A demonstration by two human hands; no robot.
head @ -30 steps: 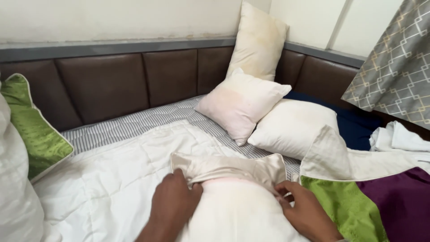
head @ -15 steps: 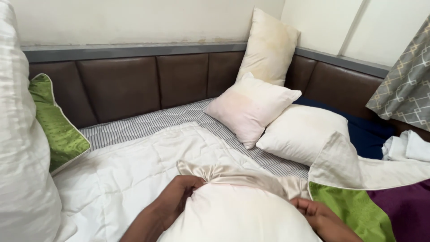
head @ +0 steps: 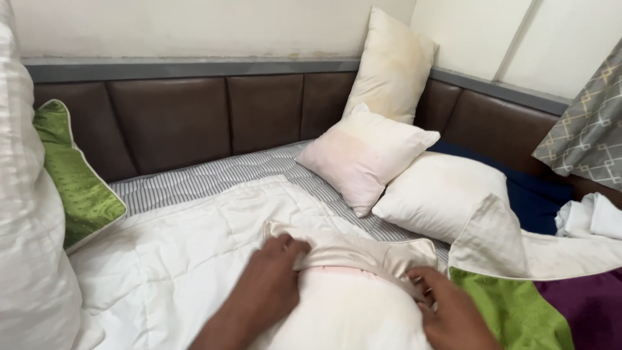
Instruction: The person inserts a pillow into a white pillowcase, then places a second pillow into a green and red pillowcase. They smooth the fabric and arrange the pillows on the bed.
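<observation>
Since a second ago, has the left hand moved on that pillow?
Yes. The left hand has slid up to the satin pillowcase's bunched open edge, gripping it, toward the brown headboard. Camera shifted too.

Location: a bedroom in a home. Evidence: a bed with a striped mattress (head: 214, 178) and a white quilt (head: 188, 259), bordered on two sides by a brown padded headboard (head: 175, 120). Three loose pillows (head: 366, 155) lie in the corner. A patterned curtain (head: 586, 139) hangs at right.

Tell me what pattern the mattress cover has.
Thin grey and white stripes on the mattress cover, clearest in the head view.
</observation>
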